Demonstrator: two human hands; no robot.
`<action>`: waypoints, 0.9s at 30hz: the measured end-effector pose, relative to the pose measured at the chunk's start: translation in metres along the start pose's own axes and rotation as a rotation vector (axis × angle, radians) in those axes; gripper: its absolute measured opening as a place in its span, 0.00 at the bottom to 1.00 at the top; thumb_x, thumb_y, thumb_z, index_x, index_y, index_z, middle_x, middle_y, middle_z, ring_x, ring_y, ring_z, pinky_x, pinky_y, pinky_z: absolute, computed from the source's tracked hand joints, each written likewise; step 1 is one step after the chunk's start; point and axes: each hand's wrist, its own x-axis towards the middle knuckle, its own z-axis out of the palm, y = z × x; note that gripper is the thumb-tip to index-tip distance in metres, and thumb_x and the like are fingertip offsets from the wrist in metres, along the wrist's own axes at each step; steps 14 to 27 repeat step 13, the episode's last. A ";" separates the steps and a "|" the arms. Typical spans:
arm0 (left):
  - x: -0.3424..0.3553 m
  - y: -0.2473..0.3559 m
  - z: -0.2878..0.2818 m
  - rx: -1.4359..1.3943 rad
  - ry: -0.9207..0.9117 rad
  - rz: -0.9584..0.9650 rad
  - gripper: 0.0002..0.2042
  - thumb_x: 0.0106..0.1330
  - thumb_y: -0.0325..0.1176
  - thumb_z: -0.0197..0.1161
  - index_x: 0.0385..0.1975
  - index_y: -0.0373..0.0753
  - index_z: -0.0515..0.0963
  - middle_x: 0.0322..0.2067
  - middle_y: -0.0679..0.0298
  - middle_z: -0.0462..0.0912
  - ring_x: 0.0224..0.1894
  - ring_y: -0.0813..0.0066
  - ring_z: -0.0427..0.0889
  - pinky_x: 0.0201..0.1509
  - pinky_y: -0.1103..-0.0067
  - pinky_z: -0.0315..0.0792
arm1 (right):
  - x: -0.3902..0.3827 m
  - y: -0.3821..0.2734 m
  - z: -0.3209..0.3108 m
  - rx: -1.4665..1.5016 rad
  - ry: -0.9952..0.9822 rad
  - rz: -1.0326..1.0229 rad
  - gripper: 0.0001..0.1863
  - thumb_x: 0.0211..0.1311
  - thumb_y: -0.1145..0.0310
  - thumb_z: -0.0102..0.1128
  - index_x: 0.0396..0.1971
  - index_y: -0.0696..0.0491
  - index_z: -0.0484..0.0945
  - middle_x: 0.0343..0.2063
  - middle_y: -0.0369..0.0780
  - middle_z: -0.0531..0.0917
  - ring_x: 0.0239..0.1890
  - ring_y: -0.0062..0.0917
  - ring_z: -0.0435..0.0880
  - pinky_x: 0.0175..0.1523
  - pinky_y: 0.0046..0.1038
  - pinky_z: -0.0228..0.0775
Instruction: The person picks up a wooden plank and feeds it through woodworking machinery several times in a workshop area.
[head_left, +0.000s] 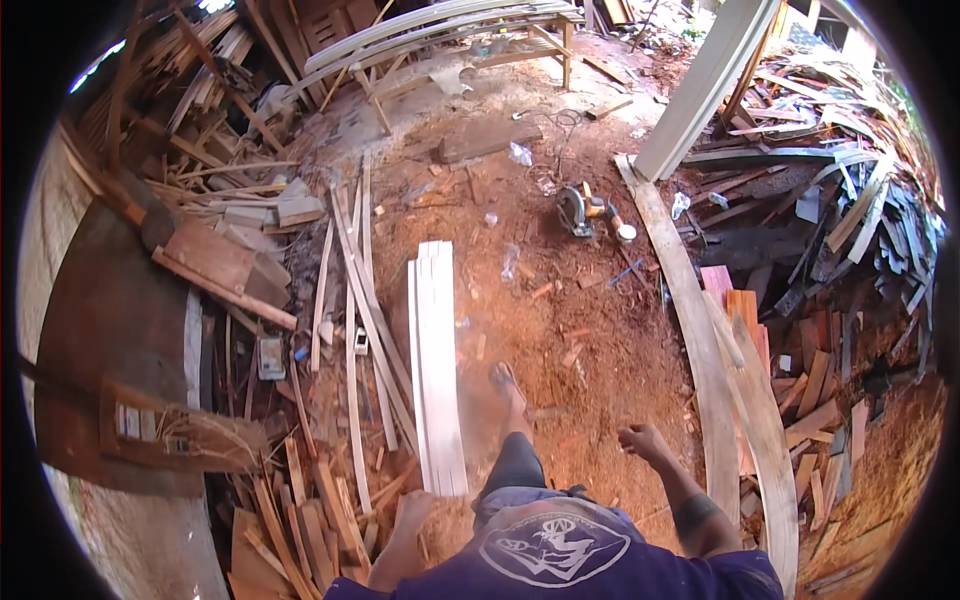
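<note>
My left hand (411,512) hangs low beside the near end of a stack of long pale boards (437,370). Bright light washes out its fingers, and I cannot tell whether it touches the wood. Out to the right, my right hand (642,441) is held over the dirt floor, its fingers curled with nothing in them. The boards lie lengthwise ahead of me, close to my left foot (508,385), which is stepping forward. A circular saw (577,210) rests on the ground farther ahead.
Loose strips (365,290) and scrap wood lie along the left. A long curved-looking plank (690,310) runs down the right, near a pale post (705,90) and piled offcuts (815,400). At the back, long boards lie on a wooden rack (440,40). Sawdust covers the floor.
</note>
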 end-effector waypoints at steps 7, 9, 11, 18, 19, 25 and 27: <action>0.088 0.384 -0.041 0.158 0.102 0.658 0.10 0.66 0.34 0.62 0.35 0.34 0.83 0.24 0.59 0.83 0.29 0.75 0.83 0.36 0.75 0.76 | 0.120 -0.306 -0.093 0.006 0.508 -0.717 0.07 0.61 0.71 0.59 0.34 0.58 0.81 0.25 0.43 0.81 0.29 0.29 0.80 0.37 0.32 0.71; 0.073 0.525 -0.116 0.066 0.240 0.822 0.08 0.68 0.33 0.63 0.38 0.34 0.81 0.24 0.62 0.81 0.27 0.77 0.76 0.34 0.76 0.72 | 0.074 -0.480 -0.118 -0.003 0.571 -0.910 0.05 0.62 0.76 0.60 0.37 0.58 0.80 0.28 0.41 0.80 0.32 0.28 0.79 0.38 0.30 0.71; 0.016 0.677 -0.170 0.105 0.512 1.182 0.06 0.65 0.27 0.66 0.38 0.34 0.84 0.35 0.63 0.87 0.34 0.73 0.82 0.40 0.76 0.75 | 0.031 -0.591 -0.160 -0.239 0.819 -1.296 0.07 0.64 0.74 0.60 0.40 0.59 0.80 0.32 0.39 0.81 0.33 0.25 0.79 0.41 0.28 0.71; -0.017 0.700 -0.231 -0.026 0.556 1.498 0.02 0.67 0.27 0.63 0.33 0.37 0.82 0.33 0.65 0.83 0.33 0.75 0.79 0.39 0.78 0.73 | 0.008 -0.658 -0.201 -0.406 0.929 -1.667 0.11 0.64 0.68 0.62 0.41 0.60 0.79 0.32 0.43 0.80 0.33 0.29 0.79 0.42 0.29 0.71; -0.017 0.700 -0.231 -0.026 0.556 1.498 0.02 0.67 0.27 0.63 0.33 0.37 0.82 0.33 0.65 0.83 0.33 0.75 0.79 0.39 0.78 0.73 | 0.008 -0.658 -0.201 -0.406 0.929 -1.667 0.11 0.64 0.68 0.62 0.41 0.60 0.79 0.32 0.43 0.80 0.33 0.29 0.79 0.42 0.29 0.71; -0.017 0.700 -0.231 -0.026 0.556 1.498 0.02 0.67 0.27 0.63 0.33 0.37 0.82 0.33 0.65 0.83 0.33 0.75 0.79 0.39 0.78 0.73 | 0.008 -0.658 -0.201 -0.406 0.929 -1.667 0.11 0.64 0.68 0.62 0.41 0.60 0.79 0.32 0.43 0.80 0.33 0.29 0.79 0.42 0.29 0.71; -0.017 0.700 -0.231 -0.026 0.556 1.498 0.02 0.67 0.27 0.63 0.33 0.37 0.82 0.33 0.65 0.83 0.33 0.75 0.79 0.39 0.78 0.73 | 0.008 -0.658 -0.201 -0.406 0.929 -1.667 0.11 0.64 0.68 0.62 0.41 0.60 0.79 0.32 0.43 0.80 0.33 0.29 0.79 0.42 0.29 0.71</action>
